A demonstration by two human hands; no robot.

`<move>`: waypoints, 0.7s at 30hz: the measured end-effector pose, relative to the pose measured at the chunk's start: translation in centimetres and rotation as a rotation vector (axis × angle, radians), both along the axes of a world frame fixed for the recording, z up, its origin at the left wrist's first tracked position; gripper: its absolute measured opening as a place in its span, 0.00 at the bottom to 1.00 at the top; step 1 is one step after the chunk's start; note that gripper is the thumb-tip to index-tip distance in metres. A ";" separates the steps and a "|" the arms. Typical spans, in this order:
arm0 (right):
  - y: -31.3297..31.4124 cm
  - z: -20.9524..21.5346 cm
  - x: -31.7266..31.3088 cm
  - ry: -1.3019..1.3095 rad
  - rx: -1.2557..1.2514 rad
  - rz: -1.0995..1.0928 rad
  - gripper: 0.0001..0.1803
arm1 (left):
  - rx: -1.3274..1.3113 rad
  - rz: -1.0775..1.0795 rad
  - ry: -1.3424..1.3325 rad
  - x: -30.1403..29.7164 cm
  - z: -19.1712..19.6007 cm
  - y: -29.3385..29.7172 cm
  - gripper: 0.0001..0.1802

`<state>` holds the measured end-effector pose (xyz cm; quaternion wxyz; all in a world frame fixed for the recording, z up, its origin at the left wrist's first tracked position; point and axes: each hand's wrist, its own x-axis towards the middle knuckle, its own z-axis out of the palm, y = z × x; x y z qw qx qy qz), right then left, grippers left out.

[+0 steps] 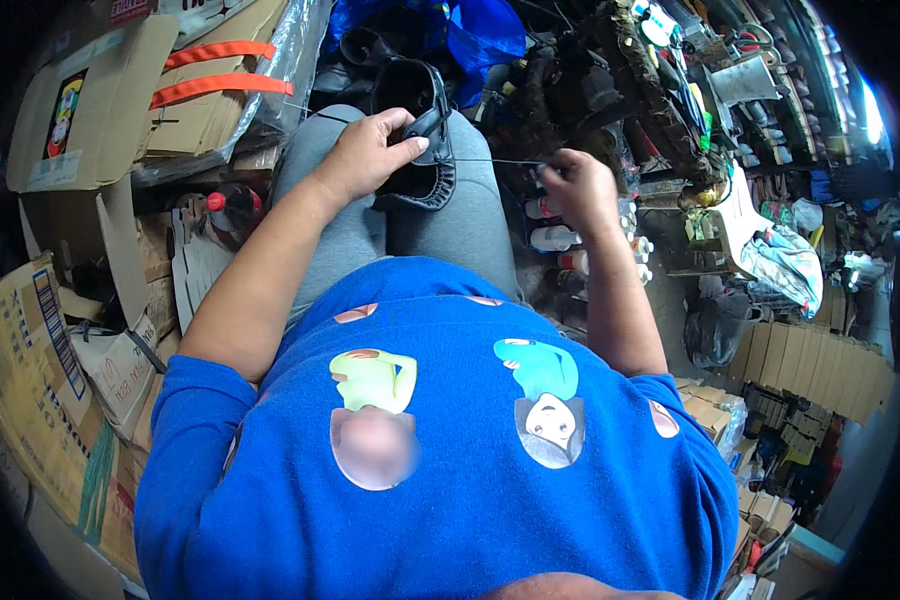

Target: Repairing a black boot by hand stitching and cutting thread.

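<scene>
A black shoe [432,192] lies across my lap, between my grey-clad thighs, with a row of stitches along its rounded near edge. My left hand [370,155] is closed on the shoe, thumb and fingers pinching its upper edge. From the shoe a dark thread [495,160] runs taut to the right. Its far end goes into my right hand [578,190], which is closed, fingers curled, beside my right thigh. Another length of thread stretches out to the left past my left hand. Whether a needle or awl is in either hand, I cannot tell.
At left stand cardboard boxes [90,120] with orange straps [220,88], and a red-capped bottle [232,212]. Several small bottles [555,238] stand right of my knee. Beyond them is a cluttered bench with a white thread spool [745,82]. Blue plastic [485,40] lies ahead.
</scene>
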<state>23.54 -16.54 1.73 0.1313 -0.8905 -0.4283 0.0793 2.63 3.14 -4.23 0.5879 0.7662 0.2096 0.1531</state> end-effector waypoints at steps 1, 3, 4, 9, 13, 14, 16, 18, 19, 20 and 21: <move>-0.8 -0.4 1.4 0.049 0.051 -0.094 0.13 | 0.016 0.013 -0.020 0.0 0.0 -0.1 0.10; -1.8 0.0 2.6 0.089 0.244 -0.203 0.12 | 0.139 0.044 -0.053 -0.1 0.1 -0.2 0.10; -2.5 -0.6 3.9 0.283 0.357 -0.306 0.10 | 0.262 0.066 -0.081 0.2 0.2 -0.3 0.10; -3.5 0.7 5.3 1.010 1.029 -0.375 0.13 | 0.188 0.072 -0.118 0.3 0.0 -0.1 0.13; -4.6 1.7 8.4 1.280 1.368 -0.336 0.13 | -0.054 0.017 -0.058 0.2 0.7 -0.2 0.11; -4.7 2.0 8.8 1.258 1.419 -0.365 0.13 | -0.054 0.020 -0.056 0.0 0.7 -0.1 0.11; -3.6 2.9 7.3 1.200 1.414 -0.348 0.12 | -0.171 -0.028 -0.081 0.0 0.8 -0.1 0.10; -1.8 3.4 5.0 1.181 1.247 -0.286 0.12 | -0.211 -0.065 -0.093 -0.2 1.0 0.2 0.10; -1.0 3.4 3.7 1.220 1.169 -0.212 0.13 | -0.251 -0.096 -0.106 -0.3 1.1 0.2 0.10; -0.2 3.2 2.6 1.166 1.125 -0.155 0.12 | -0.250 -0.094 -0.103 -0.2 1.0 0.2 0.10; 0.3 3.5 2.1 1.171 1.133 -0.131 0.11 | -0.264 -0.093 -0.114 -0.3 0.9 0.1 0.11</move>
